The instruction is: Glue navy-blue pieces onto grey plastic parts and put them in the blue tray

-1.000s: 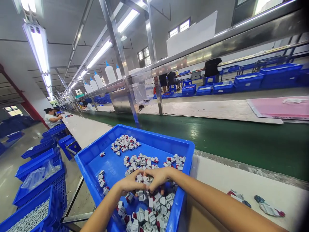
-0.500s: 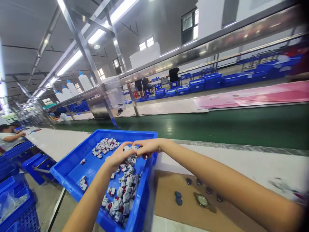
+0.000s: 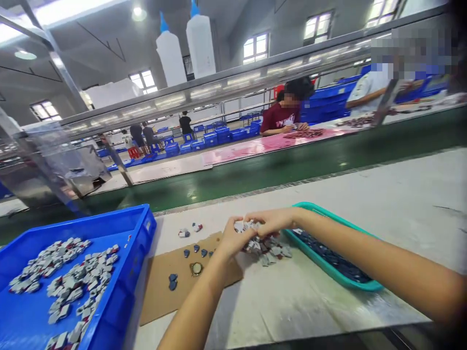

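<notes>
Grey pieces (image 3: pixel 257 243) between two hands (image 3: pixel 233 239), one tray (image 3: pixel 135 260)

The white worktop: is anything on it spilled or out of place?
Possibly: two small grey-and-red plastic pieces lie just beyond the brown cardboard sheet, apart from the blue plastic tray holding many similar ones. The loose pile of grey pieces by the left hand and right hand looks gathered, not spilled.

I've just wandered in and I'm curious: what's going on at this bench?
A person's bare left hand and right hand cup small, blocky grey-and-red pieces over the pale worktop; more show below. On the left are a brown cardboard sheet and, beyond it, a blue rectangular plastic tray with similar pieces. On the right, a teal plastic basket holds dark pieces.
</notes>
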The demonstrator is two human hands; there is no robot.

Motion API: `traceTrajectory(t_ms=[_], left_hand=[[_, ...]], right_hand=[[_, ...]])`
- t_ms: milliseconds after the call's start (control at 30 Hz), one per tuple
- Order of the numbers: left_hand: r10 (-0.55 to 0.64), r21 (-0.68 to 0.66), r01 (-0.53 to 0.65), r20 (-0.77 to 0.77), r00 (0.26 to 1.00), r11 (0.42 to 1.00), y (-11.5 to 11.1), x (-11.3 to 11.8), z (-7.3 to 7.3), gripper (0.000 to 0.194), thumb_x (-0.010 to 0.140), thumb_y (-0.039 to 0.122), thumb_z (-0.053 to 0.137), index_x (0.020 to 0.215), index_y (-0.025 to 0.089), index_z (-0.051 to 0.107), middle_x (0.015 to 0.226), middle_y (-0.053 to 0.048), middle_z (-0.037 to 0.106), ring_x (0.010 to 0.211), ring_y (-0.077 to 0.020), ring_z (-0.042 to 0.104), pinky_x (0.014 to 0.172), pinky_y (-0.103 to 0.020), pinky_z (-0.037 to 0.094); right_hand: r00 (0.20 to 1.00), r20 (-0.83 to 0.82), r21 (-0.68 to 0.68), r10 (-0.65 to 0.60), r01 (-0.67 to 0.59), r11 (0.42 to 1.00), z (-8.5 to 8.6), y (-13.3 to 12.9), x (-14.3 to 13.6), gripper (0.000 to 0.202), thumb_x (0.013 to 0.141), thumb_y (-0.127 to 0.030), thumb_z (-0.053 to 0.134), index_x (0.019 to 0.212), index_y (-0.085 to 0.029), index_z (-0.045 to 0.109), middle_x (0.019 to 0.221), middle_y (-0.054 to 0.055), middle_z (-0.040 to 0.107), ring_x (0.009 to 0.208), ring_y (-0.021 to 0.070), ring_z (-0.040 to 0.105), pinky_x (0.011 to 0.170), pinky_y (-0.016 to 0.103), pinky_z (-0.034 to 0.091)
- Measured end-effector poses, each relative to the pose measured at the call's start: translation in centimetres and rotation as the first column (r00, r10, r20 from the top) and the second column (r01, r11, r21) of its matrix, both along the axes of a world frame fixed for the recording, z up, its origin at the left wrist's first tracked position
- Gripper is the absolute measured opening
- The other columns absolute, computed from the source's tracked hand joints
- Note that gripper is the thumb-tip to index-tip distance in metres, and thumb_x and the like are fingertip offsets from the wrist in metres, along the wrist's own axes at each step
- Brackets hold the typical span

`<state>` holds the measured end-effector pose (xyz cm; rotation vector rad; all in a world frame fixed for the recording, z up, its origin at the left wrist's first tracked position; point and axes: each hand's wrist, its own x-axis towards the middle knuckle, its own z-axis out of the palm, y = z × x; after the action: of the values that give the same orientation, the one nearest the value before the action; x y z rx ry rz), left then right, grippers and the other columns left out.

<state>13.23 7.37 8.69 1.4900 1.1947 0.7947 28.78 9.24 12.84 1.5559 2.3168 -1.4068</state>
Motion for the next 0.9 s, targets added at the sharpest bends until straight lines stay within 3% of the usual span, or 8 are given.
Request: traceTrajectory(t_ms=[67,167,300,433,533,600,767,900], left_hand=[[0.047,0.07,-0.045,-0.03,0.998,0.997,-0.9,2.5,-2.2,0.044,0.069,0.023,0.06,0.111,0.016,0.047,0.091,-0.008,0.061,0.078,-0.0206,0.061,0.069,-0.033,0.051],[0.142,0.212,-0.128,-0.055,0.988,0.969,-1.9,4.5,-4.5,0.043,0.073,0.016,0.052,0.115,0.016,0.046,0.114,-0.013,0.05,0.107,-0.0226,0.05,0.093,-0.034,0.04],[0.21,0.335,-0.171,-0.084,0.974,0.926,-3.5,5.8,-6.8,0.05,0.078,0.013,0.039,0.128,0.015,0.036,0.13,-0.014,0.035,0.123,-0.0225,0.033,0.103,-0.035,0.027],[0.226,0.374,-0.165,-0.125,0.966,0.913,-4.6,6.9,-8.4,0.055,0.08,0.013,0.034,0.135,0.015,0.029,0.137,-0.013,0.031,0.128,-0.022,0.024,0.106,-0.038,0.021],[0.254,0.361,-0.186,-0.153,0.955,0.914,-4.7,7.4,-9.0,0.055,0.082,0.017,0.035,0.136,0.015,0.027,0.14,-0.012,0.03,0.13,-0.0235,0.021,0.107,-0.044,0.018],[0.282,0.356,-0.204,-0.184,0.942,0.912,-4.6,7.5,-9.1,0.055,0.084,0.023,0.035,0.137,0.015,0.026,0.144,-0.013,0.021,0.133,-0.0249,0.014,0.107,-0.046,0.015],[0.256,0.355,-0.169,-0.212,0.943,0.919,-5.0,6.8,-9.2,0.058,0.086,0.033,0.037,0.138,0.014,0.021,0.148,-0.013,0.006,0.136,-0.0248,0.003,0.109,-0.047,0.01],[0.229,0.388,-0.149,-0.171,0.958,0.91,-6.1,5.7,-9.8,0.058,0.084,0.03,0.04,0.138,0.014,0.023,0.148,-0.014,0.004,0.136,-0.0256,0.001,0.108,-0.046,0.014]], right_hand=[[0.995,0.081,0.059,-0.056,0.051,0.997,-2.0,-0.8,1.8,0.035,0.077,-0.019,0.054,0.109,-0.014,0.043,0.074,-0.001,0.048,0.057,0.0073,0.046,0.048,0.018,0.038],[0.979,0.139,0.264,-0.148,0.108,0.959,-4.4,-1.4,2.5,0.025,0.08,-0.018,0.054,0.104,-0.012,0.048,0.085,0.002,0.051,0.072,0.0107,0.05,0.064,0.025,0.045],[0.963,0.134,0.535,-0.233,0.127,0.835,-6.8,-2.9,2.2,0.031,0.077,-0.005,0.047,0.107,-0.011,0.049,0.108,0.009,0.047,0.099,0.0184,0.046,0.088,0.036,0.04],[0.962,0.132,0.656,-0.239,0.096,0.749,-8.4,-4.4,2.5,0.049,0.072,0.0,0.039,0.118,-0.011,0.046,0.119,0.013,0.043,0.115,0.0218,0.037,0.1,0.036,0.032],[0.959,0.147,0.702,-0.241,0.071,0.709,-8.4,-4.6,3.5,0.055,0.073,-0.005,0.042,0.127,-0.014,0.041,0.13,0.012,0.037,0.124,0.0244,0.029,0.104,0.04,0.028],[0.956,0.156,0.725,-0.247,0.059,0.686,-8.0,-4.6,4.3,0.054,0.077,-0.015,0.045,0.13,-0.016,0.039,0.134,0.011,0.034,0.127,0.0267,0.025,0.106,0.045,0.025],[0.952,0.172,0.739,-0.253,0.045,0.672,-6.9,-6.2,5.7,0.053,0.085,-0.04,0.043,0.133,-0.018,0.038,0.137,0.01,0.033,0.128,0.028,0.026,0.104,0.048,0.028],[0.93,0.176,0.792,-0.323,0.061,0.608,-6.9,-8.5,6.5,0.046,0.087,-0.047,0.036,0.126,-0.024,0.047,0.134,0.006,0.038,0.126,0.0268,0.03,0.101,0.048,0.032]])
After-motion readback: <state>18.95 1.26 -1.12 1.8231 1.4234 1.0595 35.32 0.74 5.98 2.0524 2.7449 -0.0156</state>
